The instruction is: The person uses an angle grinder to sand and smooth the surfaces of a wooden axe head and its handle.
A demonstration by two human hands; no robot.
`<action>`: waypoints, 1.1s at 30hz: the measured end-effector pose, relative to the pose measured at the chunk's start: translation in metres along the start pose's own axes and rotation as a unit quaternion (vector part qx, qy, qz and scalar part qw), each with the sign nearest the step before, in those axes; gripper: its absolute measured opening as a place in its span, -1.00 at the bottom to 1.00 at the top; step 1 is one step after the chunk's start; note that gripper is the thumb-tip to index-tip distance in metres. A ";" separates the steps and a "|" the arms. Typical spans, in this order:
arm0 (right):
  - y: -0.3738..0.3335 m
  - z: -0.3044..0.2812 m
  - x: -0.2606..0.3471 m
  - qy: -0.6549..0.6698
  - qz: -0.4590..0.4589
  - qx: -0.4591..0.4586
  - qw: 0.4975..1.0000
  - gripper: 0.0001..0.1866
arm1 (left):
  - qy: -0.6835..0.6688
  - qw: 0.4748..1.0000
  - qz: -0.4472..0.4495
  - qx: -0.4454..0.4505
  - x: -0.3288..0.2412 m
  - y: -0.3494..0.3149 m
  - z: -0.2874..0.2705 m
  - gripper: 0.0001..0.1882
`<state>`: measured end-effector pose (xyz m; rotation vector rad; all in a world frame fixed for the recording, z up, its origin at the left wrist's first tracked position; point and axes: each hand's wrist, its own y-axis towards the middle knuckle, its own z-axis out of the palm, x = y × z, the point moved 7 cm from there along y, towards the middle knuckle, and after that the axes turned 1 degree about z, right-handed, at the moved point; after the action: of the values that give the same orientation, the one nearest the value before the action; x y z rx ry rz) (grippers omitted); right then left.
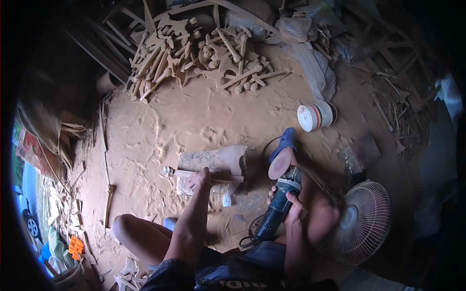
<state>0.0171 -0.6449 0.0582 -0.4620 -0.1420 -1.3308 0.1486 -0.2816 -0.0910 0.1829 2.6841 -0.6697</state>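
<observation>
My left hand (200,179) is closed over a pale wooden leg (225,179) with a rounded, knobbed end at its left. The leg lies crosswise on a worn, dust-covered block (194,160), near a curved board (235,157) at the block's right. In my right hand (295,209) is a dark angle grinder (275,209), its fingers wrapped round the body. A round pinkish sanding disc (279,166) sits at the grinder's upper end, tilted upward, apart from the wood. The cord loops by the grinder's lower end. Whether the disc spins I cannot tell.
Carved wooden parts (194,53) are heaped at the back. A white bucket (315,116) lies tipped over beyond my foot in a blue clog (287,139). A caged fan (364,222) stands at my right. Wood scraps (73,208) lie left; sawdust covers the ground (141,131).
</observation>
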 end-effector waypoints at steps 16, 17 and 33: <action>0.016 0.024 -0.027 -0.133 0.018 -0.016 0.991 -0.35 | -0.248 0.852 0.283 0.365 -0.029 0.046 -0.072 -0.50; 0.017 0.025 -0.029 -0.154 0.019 -0.028 0.988 -0.38 | -0.241 0.855 0.301 0.346 -0.026 0.055 -0.074 -0.52; 0.045 0.060 -0.039 -0.643 -0.101 -0.181 0.737 -0.37 | -0.304 0.846 0.306 0.312 -0.027 0.094 -0.034 -0.74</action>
<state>0.0607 -0.5787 0.0871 -1.7075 -1.1228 -1.0087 0.1827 -0.1840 -0.0932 0.8015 1.5876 -1.1183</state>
